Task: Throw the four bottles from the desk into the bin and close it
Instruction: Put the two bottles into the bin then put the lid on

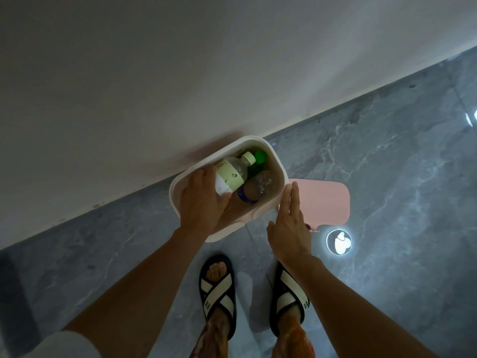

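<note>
Grey floor: bottle in left fingers, above bin.

Grey marbled floor meets white wall. Two black-and-cream cross-strap sandals on floor. Round bright light reflection right of them.

Looks like a home, indoors and dimly lit: glossy grey marble-look floor tiles run up to a plain white wall. The person stands in black-and-cream slippers, casual house footwear. A small white bin sits against the wall, its pink lid lying on the floor beside it.
</note>
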The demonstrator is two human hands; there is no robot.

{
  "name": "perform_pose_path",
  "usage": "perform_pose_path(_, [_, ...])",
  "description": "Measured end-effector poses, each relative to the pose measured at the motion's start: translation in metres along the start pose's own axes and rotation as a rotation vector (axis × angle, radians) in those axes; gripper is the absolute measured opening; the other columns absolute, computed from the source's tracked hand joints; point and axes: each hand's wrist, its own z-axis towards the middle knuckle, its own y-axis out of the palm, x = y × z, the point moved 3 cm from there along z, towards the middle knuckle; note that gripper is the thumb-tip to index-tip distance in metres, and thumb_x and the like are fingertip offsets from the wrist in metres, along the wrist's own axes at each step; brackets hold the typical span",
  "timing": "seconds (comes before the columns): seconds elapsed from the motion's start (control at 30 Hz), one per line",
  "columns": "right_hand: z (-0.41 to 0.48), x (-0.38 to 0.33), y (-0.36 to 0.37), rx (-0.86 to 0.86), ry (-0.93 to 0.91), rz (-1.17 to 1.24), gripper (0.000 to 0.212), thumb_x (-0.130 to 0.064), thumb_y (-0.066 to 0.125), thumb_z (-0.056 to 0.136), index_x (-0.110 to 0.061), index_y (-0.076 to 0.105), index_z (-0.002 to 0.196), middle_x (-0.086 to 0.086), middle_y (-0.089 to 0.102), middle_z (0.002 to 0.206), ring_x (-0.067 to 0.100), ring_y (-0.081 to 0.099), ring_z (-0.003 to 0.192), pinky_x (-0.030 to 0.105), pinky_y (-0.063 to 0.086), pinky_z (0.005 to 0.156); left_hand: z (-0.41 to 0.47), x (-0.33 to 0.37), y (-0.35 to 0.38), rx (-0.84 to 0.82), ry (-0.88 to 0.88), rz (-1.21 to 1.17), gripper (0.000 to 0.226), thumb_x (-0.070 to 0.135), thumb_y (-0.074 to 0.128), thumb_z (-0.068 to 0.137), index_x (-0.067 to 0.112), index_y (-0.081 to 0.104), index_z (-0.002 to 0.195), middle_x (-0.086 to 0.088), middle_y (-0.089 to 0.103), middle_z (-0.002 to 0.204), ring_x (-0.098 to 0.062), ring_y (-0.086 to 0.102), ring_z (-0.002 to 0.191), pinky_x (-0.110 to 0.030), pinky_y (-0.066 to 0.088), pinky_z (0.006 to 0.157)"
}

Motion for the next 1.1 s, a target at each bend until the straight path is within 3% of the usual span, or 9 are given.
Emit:
perform_pose_path(0.1, [0.0,0.0,0.001,0.009,-0.001,-0.003,0.095,-0.017,0.056,0.09,-0.016,-0.019,0.149,0.0,-0.02,0.16,0.027,0.042,0.129,0.031,0.052,0.087,0.001,0.003,-0.002,0.015,0.028,0.034,0.065,0.043,0.065,0.079,0.015,0.04,0.132,-0.008,0.052,0.131,-0.026,0.046,0.123,-0.042,0.041,0.102])
perform_pose_path(0.2, [0.0,0.001,0.001,0.011,-0.001,-0.003,0.096,-0.016,0.056,0.09,-0.016,-0.019,0.148,0.0,-0.018,0.161,0.028,0.041,0.13,0.032,0.051,0.087,-0.006,-0.002,-0.003,0.057,0.023,-0.165,0.068,0.043,0.071,0.074,0.012,0.045,0.129,-0.01,0.054,0.129,-0.027,0.049,0.12,-0.042,0.043,0.101])
perform_pose_path(0.33, [-0.001,0.001,0.002,0.0,0.002,0.022,0.097,-0.016,0.056,0.09,-0.017,-0.022,0.147,0.001,-0.014,0.162,0.028,0.037,0.134,0.035,0.05,0.093,-0.024,-0.01,0.004,0.003,-0.074,-0.407,0.065,0.049,0.071,0.071,0.013,0.049,0.12,-0.008,0.058,0.117,-0.021,0.058,0.1,-0.03,0.048,0.074])
perform_pose_path(0.53, [0.0,-0.002,0.003,0.014,0.018,0.023,0.095,-0.015,0.055,0.089,-0.015,-0.02,0.148,0.001,-0.008,0.162,0.027,0.037,0.134,0.036,0.05,0.092,-0.028,-0.022,0.015,-0.142,-0.061,-0.092,0.076,0.039,0.077,0.068,0.012,0.041,0.13,-0.012,0.053,0.122,-0.028,0.052,0.111,-0.042,0.052,0.086])
perform_pose_path(0.67, [-0.001,0.0,0.002,0.009,-0.011,0.016,0.096,-0.012,0.056,0.089,-0.014,-0.019,0.149,0.002,-0.007,0.162,0.028,0.035,0.135,0.036,0.048,0.097,-0.027,-0.025,0.019,-0.194,-0.02,0.103,0.073,0.037,0.075,0.071,0.01,0.04,0.129,-0.014,0.056,0.121,-0.029,0.055,0.11,-0.04,0.05,0.09])
perform_pose_path(0.8, [0.0,0.0,0.001,0.002,-0.015,0.018,0.095,-0.012,0.056,0.089,-0.014,-0.018,0.149,0.003,-0.006,0.163,0.028,0.034,0.136,0.037,0.048,0.098,-0.022,-0.023,0.017,-0.169,0.016,0.102,0.075,0.038,0.073,0.074,0.013,0.036,0.135,-0.012,0.052,0.126,-0.029,0.052,0.114,-0.042,0.049,0.092])
perform_pose_path(0.87, [0.0,-0.001,0.001,0.004,-0.01,0.022,0.095,-0.012,0.056,0.088,-0.013,-0.017,0.149,0.003,-0.005,0.162,0.028,0.035,0.135,0.037,0.048,0.098,-0.022,-0.024,0.017,-0.157,0.027,0.07,0.067,0.032,0.069,0.078,0.018,0.038,0.135,-0.01,0.053,0.126,-0.029,0.053,0.112,-0.043,0.051,0.089])
perform_pose_path(1.0, [0.0,-0.002,0.003,0.01,-0.002,0.023,0.094,-0.012,0.055,0.089,-0.014,-0.018,0.149,0.002,-0.005,0.163,0.028,0.036,0.134,0.036,0.049,0.094,-0.023,-0.024,0.017,-0.209,0.096,0.221,0.026,0.025,0.056,0.087,0.013,0.057,0.11,-0.009,0.064,0.111,-0.026,0.059,0.097,-0.037,0.048,0.08])
perform_pose_path(1.1, [0.001,-0.001,0.002,0.005,-0.003,0.026,0.094,-0.012,0.054,0.088,-0.015,-0.018,0.149,0.001,-0.004,0.162,0.027,0.037,0.134,0.037,0.05,0.094,-0.029,-0.02,0.015,-0.169,0.077,0.09,0.03,0.022,0.059,0.087,0.01,0.056,0.114,-0.012,0.059,0.115,-0.028,0.058,0.098,-0.038,0.048,0.081])
